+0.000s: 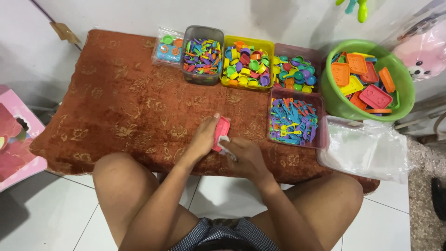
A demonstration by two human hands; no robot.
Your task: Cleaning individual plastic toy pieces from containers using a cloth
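Both hands meet near the front edge of the brown cushion [125, 97], whose left half lies bare. The left hand [203, 139] fingers grip a pink toy tray [221, 132]; the right hand [245, 158] fingers pinch clear wrap [225, 145] touching it.

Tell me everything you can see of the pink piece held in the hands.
The pink piece is a small, flat, rounded-rectangle tray of glossy plastic, tilted on edge above the brown cushion. The left hand grips its left side, thumb up at its top corner. The right hand meets its lower edge, where something thin and clear or white shows; what that is cannot be told. Much of its face is hidden.
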